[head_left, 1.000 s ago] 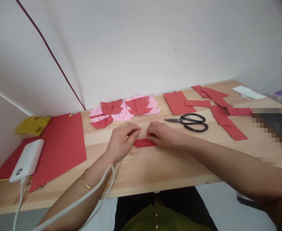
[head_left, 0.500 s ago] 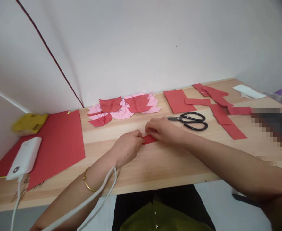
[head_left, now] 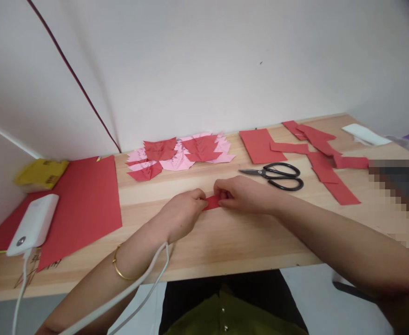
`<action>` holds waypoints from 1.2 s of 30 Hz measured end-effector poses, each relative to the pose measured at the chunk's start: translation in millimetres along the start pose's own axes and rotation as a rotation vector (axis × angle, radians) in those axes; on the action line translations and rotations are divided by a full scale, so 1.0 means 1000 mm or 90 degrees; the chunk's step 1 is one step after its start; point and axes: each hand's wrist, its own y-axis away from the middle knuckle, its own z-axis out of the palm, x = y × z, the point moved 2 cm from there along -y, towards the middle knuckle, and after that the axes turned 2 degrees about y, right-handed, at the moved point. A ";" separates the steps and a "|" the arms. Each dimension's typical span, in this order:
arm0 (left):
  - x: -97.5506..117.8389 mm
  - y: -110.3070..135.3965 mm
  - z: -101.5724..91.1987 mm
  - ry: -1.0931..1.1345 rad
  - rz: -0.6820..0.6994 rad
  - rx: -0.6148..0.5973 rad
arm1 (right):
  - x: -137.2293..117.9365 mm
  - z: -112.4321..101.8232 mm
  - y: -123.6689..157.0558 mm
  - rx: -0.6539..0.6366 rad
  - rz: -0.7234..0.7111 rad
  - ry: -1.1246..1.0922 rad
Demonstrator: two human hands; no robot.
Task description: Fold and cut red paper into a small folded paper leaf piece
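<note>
A small red paper piece [head_left: 212,202] lies on the wooden table [head_left: 225,237] in front of me. My left hand [head_left: 181,211] pinches its left end with curled fingers. My right hand [head_left: 241,193] pinches its right end, fingers closed over the paper. Most of the piece is hidden under both hands. A gold bangle sits on my left wrist, and a white cable runs across that forearm.
Black scissors [head_left: 277,176] lie just right of my right hand. Red paper strips [head_left: 325,172] and a red sheet [head_left: 260,145] lie beyond. Folded red and pink pieces [head_left: 180,156] sit at the back. A large red sheet [head_left: 82,204], white power bank [head_left: 33,223] and yellow pack [head_left: 40,173] are at the left.
My left hand moved down onto the red piece and closed on its end. Both hands have drawn together, so less of the paper shows.
</note>
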 end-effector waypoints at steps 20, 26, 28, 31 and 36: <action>-0.012 -0.006 0.000 -0.010 -0.108 0.105 | 0.006 0.010 -0.006 0.059 -0.011 -0.054; -0.006 -0.009 0.000 -0.017 -0.034 0.200 | 0.001 0.009 -0.007 0.108 -0.063 -0.096; -0.003 -0.008 -0.003 -0.068 0.001 0.258 | 0.000 0.009 -0.007 0.135 -0.053 -0.125; 0.001 -0.005 -0.008 -0.139 0.066 0.330 | 0.000 0.007 -0.007 0.196 -0.050 -0.176; 0.001 0.000 -0.011 -0.179 0.143 0.432 | -0.004 0.001 -0.006 0.264 -0.121 -0.155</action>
